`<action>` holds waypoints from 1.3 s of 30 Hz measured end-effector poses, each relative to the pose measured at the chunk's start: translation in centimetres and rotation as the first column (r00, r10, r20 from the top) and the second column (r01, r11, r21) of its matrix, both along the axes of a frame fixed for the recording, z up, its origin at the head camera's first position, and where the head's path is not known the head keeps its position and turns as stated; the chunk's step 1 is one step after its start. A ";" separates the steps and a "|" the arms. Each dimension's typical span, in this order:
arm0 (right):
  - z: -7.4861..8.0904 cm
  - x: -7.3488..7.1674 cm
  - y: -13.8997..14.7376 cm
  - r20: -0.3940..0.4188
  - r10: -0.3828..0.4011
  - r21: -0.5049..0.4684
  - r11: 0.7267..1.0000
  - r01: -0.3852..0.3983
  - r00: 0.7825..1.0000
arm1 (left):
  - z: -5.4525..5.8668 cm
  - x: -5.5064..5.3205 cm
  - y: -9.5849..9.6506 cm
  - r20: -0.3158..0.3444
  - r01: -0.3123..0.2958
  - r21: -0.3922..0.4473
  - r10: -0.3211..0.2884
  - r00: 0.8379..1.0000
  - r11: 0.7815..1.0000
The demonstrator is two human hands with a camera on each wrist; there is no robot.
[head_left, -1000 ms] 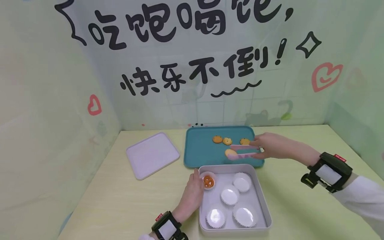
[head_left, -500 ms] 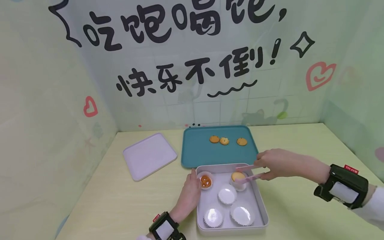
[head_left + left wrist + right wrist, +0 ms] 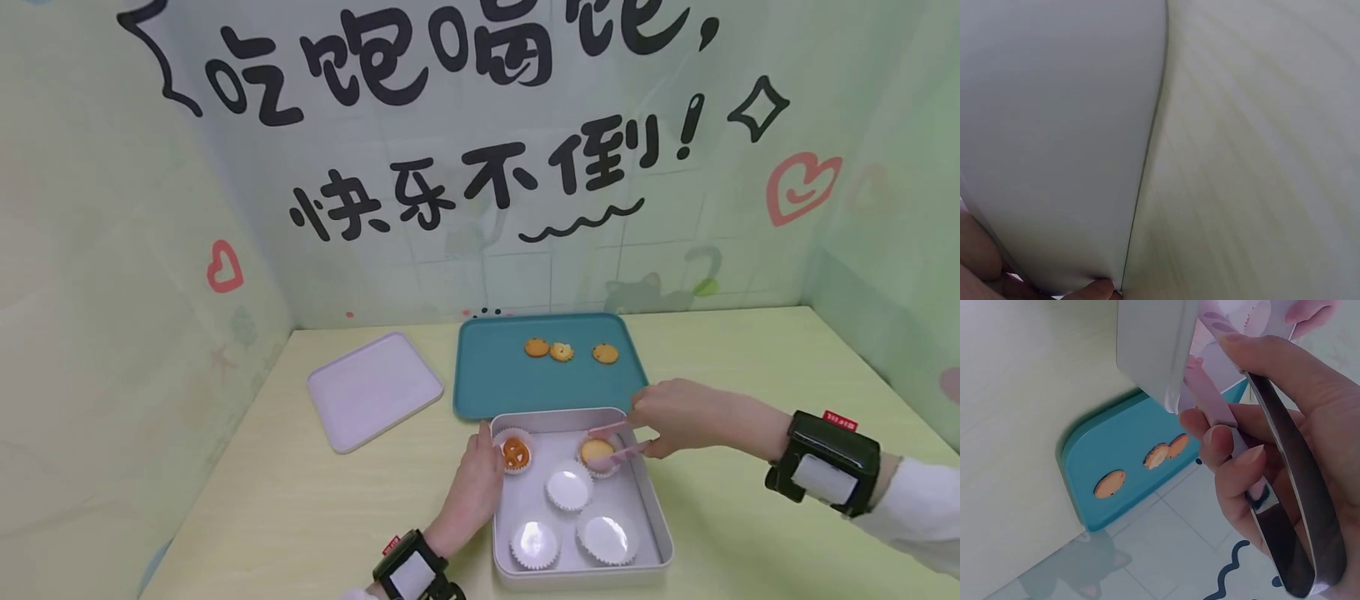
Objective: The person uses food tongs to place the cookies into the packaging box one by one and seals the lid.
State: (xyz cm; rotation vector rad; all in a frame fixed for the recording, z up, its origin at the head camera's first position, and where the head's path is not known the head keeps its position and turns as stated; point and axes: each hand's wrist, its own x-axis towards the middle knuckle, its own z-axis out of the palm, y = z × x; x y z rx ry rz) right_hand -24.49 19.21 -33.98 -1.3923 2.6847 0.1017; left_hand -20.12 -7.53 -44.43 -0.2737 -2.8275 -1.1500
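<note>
My right hand grips a pair of tongs with dark metal arms and pink tips. Between the tips, a round golden cookie sits within the upper right paper cup of a pale lilac box. At the box's upper left side, my left hand holds the wall, a fingertip showing against its outer face. A pretzel lies in the upper left cup beside that hand. Three white paper cups with nothing in them stand in the middle and front of the box.
Behind the box lies a teal tray bearing three cookies near its back edge. A flat lilac tray rests at the left of the pale wooden table. Printed fabric walls rise behind and on both sides.
My right hand has brought the cookie in the tongs from over the teal tray forward and down into the upper right paper cup. My left hand stays at the box wall.
</note>
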 end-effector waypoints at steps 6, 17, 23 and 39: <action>0.2 0.0 -0.1 0.007 -0.038 0.024 0.999 0.038 0.999 | 0.1 0.0 -0.1 0.006 -0.002 0.000 0.002 1.000 1.000; 3.0 -2.9 1.5 -0.003 -0.106 -0.110 0.988 0.105 0.994 | 0.1 0.1 -0.4 0.007 -0.009 -0.007 0.009 1.000 1.000; 1.8 -6.6 2.6 0.015 -0.188 -0.126 0.974 0.188 0.982 | 0.0 0.1 -0.5 -0.008 -0.004 -0.005 0.004 1.000 1.000; -1.7 -12.6 4.3 0.223 -0.402 -0.091 0.898 0.430 0.888 | 0.2 0.2 -0.1 -0.021 0.009 -0.028 -0.009 1.000 1.000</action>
